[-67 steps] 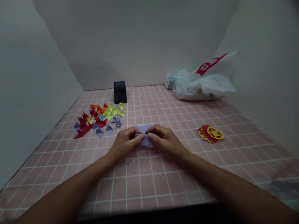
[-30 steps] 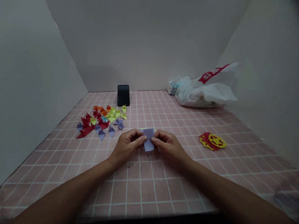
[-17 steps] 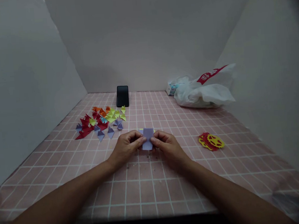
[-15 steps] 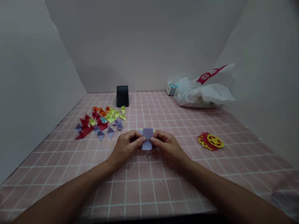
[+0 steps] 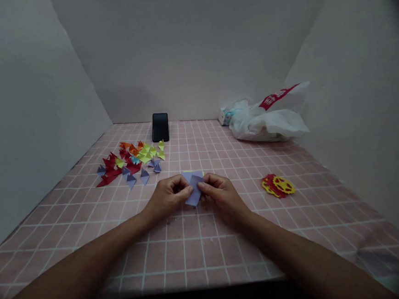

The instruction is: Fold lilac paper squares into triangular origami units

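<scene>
The purple sheet point(image 5: 194, 197) and the fingers point(image 5: 186, 193) partly hide the paper point(image 5: 186, 174) beyond; the white bag point(image 5: 269, 123) covers part of the box point(image 5: 223, 116); the bottom edge cuts off both forearms point(image 5: 90, 254).

2 hands point(image 5: 218, 190), 1 held lavender sheet point(image 5: 195, 195), 1 phone point(image 5: 160, 127), 1 plastic bag point(image 5: 266, 125), 1 box point(image 5: 222, 117). Folded papers: 1 teal piece point(image 5: 135, 159), 3 orange pieces point(image 5: 132, 149), roughly 6 purple pieces point(image 5: 144, 176); yellow-green pieces point(image 5: 144, 155), red pieces point(image 5: 110, 163) overlap, uncountable.

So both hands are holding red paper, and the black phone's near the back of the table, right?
Almost! The head view shows that the paper in the left hand and right hand is purple, not red. The black phone is near the back of the table.
</scene>
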The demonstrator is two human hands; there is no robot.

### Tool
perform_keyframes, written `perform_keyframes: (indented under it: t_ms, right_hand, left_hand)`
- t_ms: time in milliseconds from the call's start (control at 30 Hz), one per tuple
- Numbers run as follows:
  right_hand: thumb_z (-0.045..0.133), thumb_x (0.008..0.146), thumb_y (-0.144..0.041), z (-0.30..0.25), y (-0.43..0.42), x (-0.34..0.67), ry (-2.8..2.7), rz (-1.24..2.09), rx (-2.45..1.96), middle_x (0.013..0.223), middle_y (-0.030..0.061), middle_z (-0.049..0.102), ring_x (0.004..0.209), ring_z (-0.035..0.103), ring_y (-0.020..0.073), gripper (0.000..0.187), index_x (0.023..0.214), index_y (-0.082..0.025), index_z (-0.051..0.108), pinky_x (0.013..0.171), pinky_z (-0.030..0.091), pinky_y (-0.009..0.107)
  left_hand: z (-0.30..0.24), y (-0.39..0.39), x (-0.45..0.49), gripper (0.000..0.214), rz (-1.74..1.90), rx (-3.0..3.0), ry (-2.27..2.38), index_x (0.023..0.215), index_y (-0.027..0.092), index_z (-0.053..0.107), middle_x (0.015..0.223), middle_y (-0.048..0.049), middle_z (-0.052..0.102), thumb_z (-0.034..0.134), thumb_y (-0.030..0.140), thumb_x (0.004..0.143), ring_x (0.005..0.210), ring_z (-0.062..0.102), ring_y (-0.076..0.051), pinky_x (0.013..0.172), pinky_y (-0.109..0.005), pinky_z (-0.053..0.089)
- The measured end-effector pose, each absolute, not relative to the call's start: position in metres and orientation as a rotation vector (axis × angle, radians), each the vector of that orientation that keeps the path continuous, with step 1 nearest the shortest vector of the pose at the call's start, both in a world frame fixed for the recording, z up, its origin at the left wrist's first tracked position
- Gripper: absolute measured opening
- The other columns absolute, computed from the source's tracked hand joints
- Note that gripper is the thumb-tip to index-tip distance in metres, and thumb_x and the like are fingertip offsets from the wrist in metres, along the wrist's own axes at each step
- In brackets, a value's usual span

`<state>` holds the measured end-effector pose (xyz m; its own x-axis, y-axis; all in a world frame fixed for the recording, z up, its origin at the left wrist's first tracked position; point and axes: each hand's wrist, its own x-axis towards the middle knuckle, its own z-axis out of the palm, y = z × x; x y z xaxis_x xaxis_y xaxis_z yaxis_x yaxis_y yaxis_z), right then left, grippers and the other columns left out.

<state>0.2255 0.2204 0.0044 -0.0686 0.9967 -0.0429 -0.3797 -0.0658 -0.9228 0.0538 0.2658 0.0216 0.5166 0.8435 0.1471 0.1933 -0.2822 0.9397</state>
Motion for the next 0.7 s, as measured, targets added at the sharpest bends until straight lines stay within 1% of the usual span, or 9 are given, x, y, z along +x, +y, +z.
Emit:
perform_keyframes:
  t_ms: [133, 267, 400, 533, 700]
  right_hand:
    - [0.073, 0.081, -0.034, 0.0047, 0.2211, 0.2267, -0.967, 1.447, -0.904, 0.063, -0.0022, 0.059, 0.056, 0.051, 0.0094, 0.024, 0.071, -0.018, 0.059, 0.055, 0.039, 0.023]
    - [0.076, 0.078, -0.034, 0.006, 0.2231, 0.2273, -0.973, 1.473, -0.902, 0.069, -0.0028, 0.059, 0.059, 0.053, 0.0096, 0.021, 0.078, -0.018, 0.062, 0.057, 0.042, 0.024]
    - [0.075, 0.078, -0.033, 0.0063, 0.2233, 0.2278, -1.013, 1.407, -0.96, 0.065, -0.0041, 0.055, 0.057, 0.049, 0.0089, 0.024, 0.07, -0.018, 0.058, 0.055, 0.039, 0.023]
    - [0.072, 0.082, -0.034, 0.0069, 0.2217, 0.2292, -1.074, 1.302, -0.993, 0.063, -0.003, 0.058, 0.057, 0.051, 0.0101, 0.026, 0.069, -0.019, 0.056, 0.055, 0.039, 0.025]
    - [0.07, 0.083, -0.035, 0.0059, 0.2215, 0.23, -1.121, 1.218, -1.026, 0.061, -0.0027, 0.058, 0.058, 0.051, 0.0111, 0.026, 0.069, -0.019, 0.054, 0.056, 0.038, 0.025]
  left_hand:
    - [0.0229, 0.2651, 0.0527, 0.02, 0.831, 1.756, 0.822, 0.074, 0.017, 0.054, 0.07, 0.0007, 0.055, 0.056, 0.032, 0.086, 0.063, 0.05, -0.012, 0.058, -0.024, 0.041]
    - [0.0231, 0.2657, 0.0508, 0.02, 0.739, 1.868, 0.809, 0.074, 0.016, 0.055, 0.068, 0.0015, 0.055, 0.055, 0.031, 0.088, 0.063, 0.05, -0.011, 0.058, -0.024, 0.039]
    - [0.0219, 0.2669, 0.0511, 0.021, 0.683, 1.894, 0.78, 0.077, 0.016, 0.058, 0.069, 0.0012, 0.057, 0.055, 0.032, 0.088, 0.063, 0.051, -0.012, 0.059, -0.025, 0.039]
    - [0.0217, 0.2657, 0.0525, 0.021, 0.679, 1.826, 0.776, 0.078, 0.015, 0.06, 0.07, -0.0001, 0.06, 0.058, 0.034, 0.087, 0.064, 0.053, -0.012, 0.06, -0.025, 0.04]
    - [0.0233, 0.2656, 0.0519, 0.024, 0.77, 1.744, 0.828, 0.075, 0.016, 0.056, 0.065, 0.0027, 0.055, 0.057, 0.037, 0.088, 0.058, 0.049, -0.011, 0.055, -0.023, 0.038]
